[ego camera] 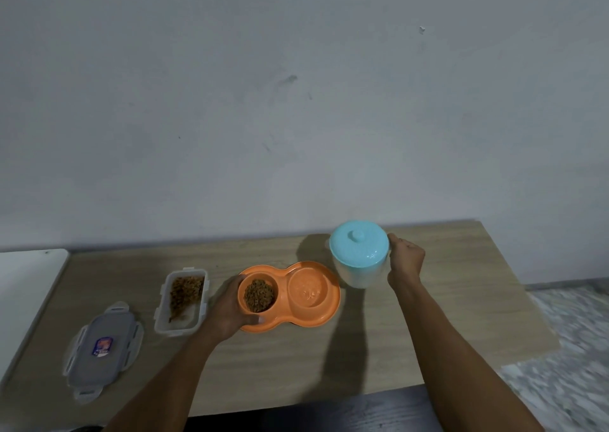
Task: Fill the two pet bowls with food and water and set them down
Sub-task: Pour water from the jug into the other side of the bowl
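An orange double pet bowl (329, 313) lies on the wooden table. Its left well holds brown kibble (259, 295); its right well (308, 288) looks wet or filled with clear water. My left hand (227, 313) grips the dish's left rim, thumb on the front edge. A white jug with a light blue lid (360, 246) stands just behind and to the right of the dish. My right hand (406, 260) is closed on the jug's handle at its right side.
A clear food container (164, 313) with some kibble stands open left of the dish. Its grey lid (102, 349) lies further left, near the front. A white board (23, 286) covers the table's left end. The table (461, 316) ends on the right above patterned floor.
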